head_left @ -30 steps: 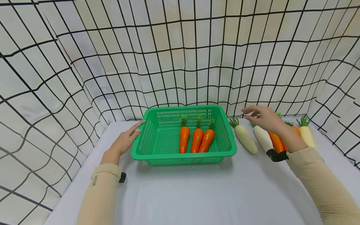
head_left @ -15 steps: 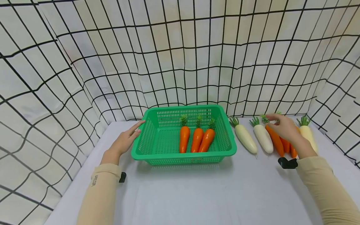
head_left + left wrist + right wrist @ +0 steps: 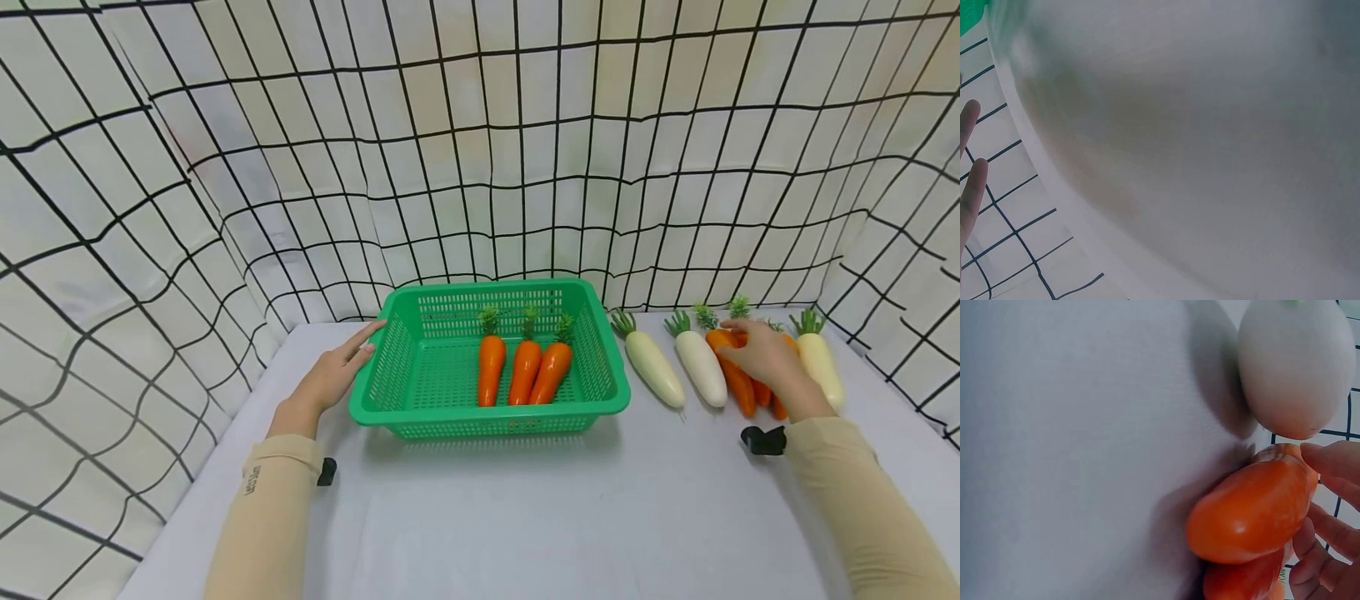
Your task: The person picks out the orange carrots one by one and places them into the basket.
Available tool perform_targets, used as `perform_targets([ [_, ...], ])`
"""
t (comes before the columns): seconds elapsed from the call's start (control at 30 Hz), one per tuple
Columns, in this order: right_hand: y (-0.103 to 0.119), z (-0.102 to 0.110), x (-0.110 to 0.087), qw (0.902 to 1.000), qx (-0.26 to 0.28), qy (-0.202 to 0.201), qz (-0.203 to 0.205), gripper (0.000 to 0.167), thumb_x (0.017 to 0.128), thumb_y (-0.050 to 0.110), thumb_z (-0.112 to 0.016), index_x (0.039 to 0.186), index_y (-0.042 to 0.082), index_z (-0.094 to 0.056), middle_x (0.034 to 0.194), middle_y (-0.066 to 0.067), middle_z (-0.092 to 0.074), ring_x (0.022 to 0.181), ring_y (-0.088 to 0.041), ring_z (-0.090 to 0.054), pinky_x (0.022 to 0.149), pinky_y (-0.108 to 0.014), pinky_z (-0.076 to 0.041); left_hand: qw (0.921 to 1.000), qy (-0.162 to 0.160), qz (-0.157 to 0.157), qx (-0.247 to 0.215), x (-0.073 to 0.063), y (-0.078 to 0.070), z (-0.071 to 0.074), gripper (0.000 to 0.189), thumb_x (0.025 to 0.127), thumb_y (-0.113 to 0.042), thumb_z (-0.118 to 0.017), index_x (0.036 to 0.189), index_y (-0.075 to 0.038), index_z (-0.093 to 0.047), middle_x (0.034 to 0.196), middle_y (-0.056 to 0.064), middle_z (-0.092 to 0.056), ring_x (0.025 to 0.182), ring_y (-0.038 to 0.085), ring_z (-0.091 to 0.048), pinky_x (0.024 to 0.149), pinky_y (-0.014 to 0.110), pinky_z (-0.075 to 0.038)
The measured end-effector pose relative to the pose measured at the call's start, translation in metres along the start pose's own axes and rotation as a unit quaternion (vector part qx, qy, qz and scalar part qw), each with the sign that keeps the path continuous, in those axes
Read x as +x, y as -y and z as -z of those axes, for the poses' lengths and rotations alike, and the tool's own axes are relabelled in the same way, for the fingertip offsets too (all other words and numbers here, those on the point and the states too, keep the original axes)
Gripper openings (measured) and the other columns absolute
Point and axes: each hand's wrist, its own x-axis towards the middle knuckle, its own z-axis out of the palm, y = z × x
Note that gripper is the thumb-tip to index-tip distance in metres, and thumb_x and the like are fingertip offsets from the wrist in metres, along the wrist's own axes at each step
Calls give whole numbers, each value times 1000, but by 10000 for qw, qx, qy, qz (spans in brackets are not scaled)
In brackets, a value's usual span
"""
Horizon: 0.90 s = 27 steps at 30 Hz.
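R grip (image 3: pixel 765 354) has fingers & thumb pinching leftmost piled carrot (image 3: pixel 737 385), nr counter's (image 3: pixel 480 517) back-right corner; L grip (image 3: pixel 330 379), spread, touches basket (image 3: pixel 491 418). Lifting could prob drag neighbouring carrots (image 3: pixel 1238 581), packed touching; glossy finish might slip.

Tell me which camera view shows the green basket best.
The head view: it shows almost all of the green basket from above, with three carrots inside. The left wrist view catches only a bit of it, at the upper left; the right wrist view shows none of it.
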Motion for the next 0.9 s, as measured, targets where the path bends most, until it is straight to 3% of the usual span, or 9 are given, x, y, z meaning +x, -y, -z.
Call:
perform_targets([
  [0.2, -2, -4, 3, 9996, -222, 59, -145, 63, 100, 26, -64, 148, -7, -40, 144, -42, -38, 121, -58, -44, 98, -72, -38, 10000, 5, 30, -4, 0, 2, 0, 59, 111, -51, -30, 165, -27, -26, 102, 21, -65, 118, 48, -58, 102, 71, -39],
  [0.43, 1, -8, 7, 9976, -632, 80, -254, 65, 97, 26, -64, 147, -7, -39, 140, -44, -37, 122, -59, -42, 92, -72, -40, 10000, -3, 2, -2, 0, 3, -1, 59, 111, -51, -29, 165, -27, -25, 132, 31, -59, 128, 53, -52, 103, 73, -37],
  [0.6, 7, -7, 7, 9949, -923, 125, -376, 64, 96, 25, -63, 145, -8, -38, 139, -43, -39, 122, -59, -41, 93, -73, -38, 10000, -4, 0, 1, 1, 2, -1, 59, 111, -51, -29, 165, -27, -25, 119, 27, -64, 122, 49, -55, 102, 72, -38],
  [0.83, 17, -5, 6, 9929, -1100, 146, -428, 61, 96, 23, -64, 142, -9, -41, 132, -43, -46, 112, -57, -49, 88, -68, -42, 10000, 1, 3, 3, 1, 3, -2, 59, 111, -52, -29, 165, -27, -24, 130, 30, -60, 125, 51, -54, 102, 72, -38],
  [0.9, 18, -6, 5, 9929, -1107, 120, -423, 60, 96, 22, -64, 141, -9, -42, 130, -43, -48, 109, -57, -51, 88, -68, -43, 10000, -4, 2, 6, 1, 3, -1, 59, 111, -51, -29, 165, -27, -25, 121, 28, -63, 122, 49, -56, 102, 72, -38],
])
